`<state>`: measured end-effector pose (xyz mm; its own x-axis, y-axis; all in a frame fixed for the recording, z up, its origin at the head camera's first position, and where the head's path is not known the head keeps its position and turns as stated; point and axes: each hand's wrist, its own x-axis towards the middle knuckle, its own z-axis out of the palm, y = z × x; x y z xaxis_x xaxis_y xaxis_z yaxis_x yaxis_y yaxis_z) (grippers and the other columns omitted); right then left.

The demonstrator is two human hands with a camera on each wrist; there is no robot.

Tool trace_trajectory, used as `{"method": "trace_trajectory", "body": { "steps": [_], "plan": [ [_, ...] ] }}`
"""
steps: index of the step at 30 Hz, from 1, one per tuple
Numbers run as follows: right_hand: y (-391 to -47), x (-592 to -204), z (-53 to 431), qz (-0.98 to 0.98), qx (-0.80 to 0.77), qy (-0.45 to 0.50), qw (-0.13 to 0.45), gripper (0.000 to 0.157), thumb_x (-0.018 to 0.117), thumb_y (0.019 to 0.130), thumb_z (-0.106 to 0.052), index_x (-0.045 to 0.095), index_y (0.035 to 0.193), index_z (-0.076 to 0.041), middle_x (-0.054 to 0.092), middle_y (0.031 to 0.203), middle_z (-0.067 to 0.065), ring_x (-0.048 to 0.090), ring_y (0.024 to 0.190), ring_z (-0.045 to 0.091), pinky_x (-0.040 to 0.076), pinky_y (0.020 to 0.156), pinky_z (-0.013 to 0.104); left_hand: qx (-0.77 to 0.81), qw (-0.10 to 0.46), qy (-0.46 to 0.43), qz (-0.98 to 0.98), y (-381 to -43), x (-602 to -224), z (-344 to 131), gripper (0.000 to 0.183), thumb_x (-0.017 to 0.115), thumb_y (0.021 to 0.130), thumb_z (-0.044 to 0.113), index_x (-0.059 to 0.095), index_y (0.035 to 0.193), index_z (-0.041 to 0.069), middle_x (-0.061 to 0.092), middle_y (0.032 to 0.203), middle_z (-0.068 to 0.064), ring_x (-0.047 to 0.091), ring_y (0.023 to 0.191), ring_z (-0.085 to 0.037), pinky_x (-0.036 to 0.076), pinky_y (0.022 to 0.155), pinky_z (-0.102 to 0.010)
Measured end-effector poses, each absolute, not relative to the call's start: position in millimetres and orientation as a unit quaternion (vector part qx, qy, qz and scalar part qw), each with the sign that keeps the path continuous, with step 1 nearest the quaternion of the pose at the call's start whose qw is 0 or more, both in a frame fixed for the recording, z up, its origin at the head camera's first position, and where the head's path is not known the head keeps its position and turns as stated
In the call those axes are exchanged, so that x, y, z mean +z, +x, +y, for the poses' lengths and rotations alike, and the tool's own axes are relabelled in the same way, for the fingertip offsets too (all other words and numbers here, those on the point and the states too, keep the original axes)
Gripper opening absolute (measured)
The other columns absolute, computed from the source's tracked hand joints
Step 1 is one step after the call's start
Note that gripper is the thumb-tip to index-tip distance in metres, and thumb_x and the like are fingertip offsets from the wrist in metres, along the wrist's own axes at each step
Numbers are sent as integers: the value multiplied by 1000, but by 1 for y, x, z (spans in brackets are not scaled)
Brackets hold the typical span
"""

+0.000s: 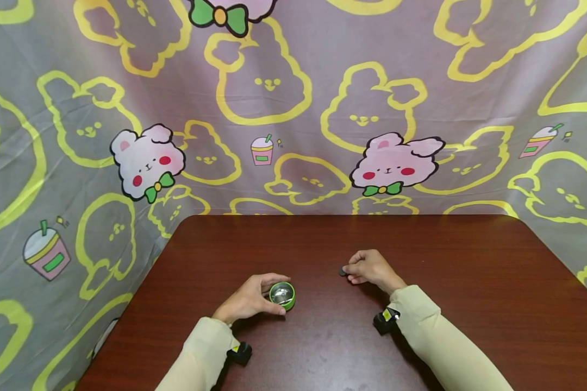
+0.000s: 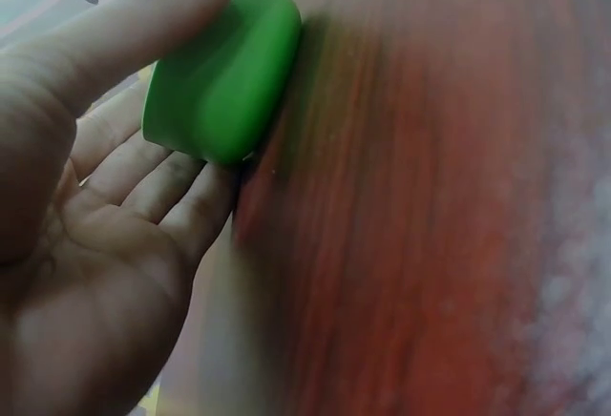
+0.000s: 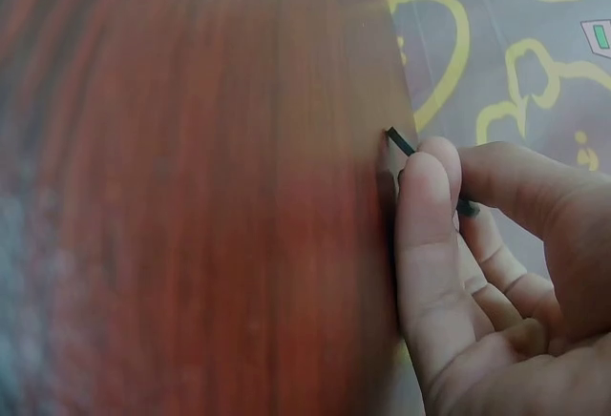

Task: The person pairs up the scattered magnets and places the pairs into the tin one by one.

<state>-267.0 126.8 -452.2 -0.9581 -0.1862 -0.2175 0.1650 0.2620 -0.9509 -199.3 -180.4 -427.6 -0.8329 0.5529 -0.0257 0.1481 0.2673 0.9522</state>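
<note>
On the left part of the tabletop, my left hand (image 1: 251,297) grips a small round green container (image 1: 290,304), thumb on the near side and fingers on the far side. Its open-looking top faces up and shows a shiny, silvery inside. The left wrist view shows the smooth green side wall (image 2: 224,77) between the thumb and fingers of the left hand (image 2: 105,254). Farther right and slightly deeper, my right hand (image 1: 372,269) pinches a small dark disc (image 1: 342,271). In the right wrist view the thin disc (image 3: 400,142) stands tilted between thumb and forefinger, partly hidden, close to the tabletop.
A dark reddish-brown wooden table (image 1: 323,347) with rounded far corners lies under both hands. Behind it and at the sides hangs a grey curtain (image 1: 293,125) with yellow bear outlines and pink cartoon faces. Black camera mounts (image 1: 239,353) sit at both wrists.
</note>
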Motion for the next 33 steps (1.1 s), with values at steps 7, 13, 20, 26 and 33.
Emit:
{"method": "trace_trajectory", "body": {
  "steps": [7, 13, 20, 26, 33],
  "plan": [
    [-266, -451, 124, 783, -604, 12, 145, 14, 69, 79, 4, 57, 86, 6, 65, 72, 14, 62, 56, 15, 54, 54, 31, 561, 176, 222, 778, -199, -429, -182, 66, 79, 68, -5, 50, 128, -8, 56, 124, -20, 53, 114, -31, 44, 91, -42],
    [-261, -447, 120, 794, -591, 23, 142, 15, 71, 78, -1, 59, 86, 4, 63, 72, 11, 60, 57, 15, 54, 53, 31, 563, 173, 225, 776, -200, -430, -183, 66, 79, 68, -6, 49, 127, -9, 53, 127, -22, 52, 115, -30, 44, 92, -41],
    [-257, -445, 117, 775, -614, 16, 147, 19, 71, 78, -1, 57, 89, 4, 59, 75, 9, 56, 61, 16, 54, 57, 31, 564, 167, 227, 777, -206, -443, -184, 66, 79, 67, -5, 50, 127, -8, 57, 123, -18, 54, 112, -30, 45, 90, -41],
    [-252, -444, 110, 754, -636, 1, 163, 19, 70, 78, -1, 57, 90, 4, 60, 75, 10, 56, 60, 16, 53, 59, 30, 558, 162, 224, 782, -211, -454, -187, 67, 81, 67, -1, 52, 128, -3, 58, 122, -12, 56, 111, -24, 47, 88, -34],
    [-247, -444, 99, 737, -653, -12, 174, 19, 71, 78, -2, 58, 91, 4, 60, 74, 9, 56, 61, 16, 54, 60, 30, 561, 160, 226, 780, -211, -455, -188, 67, 82, 67, 3, 53, 127, -2, 59, 122, -11, 56, 110, -22, 47, 88, -29]
  ]
}}
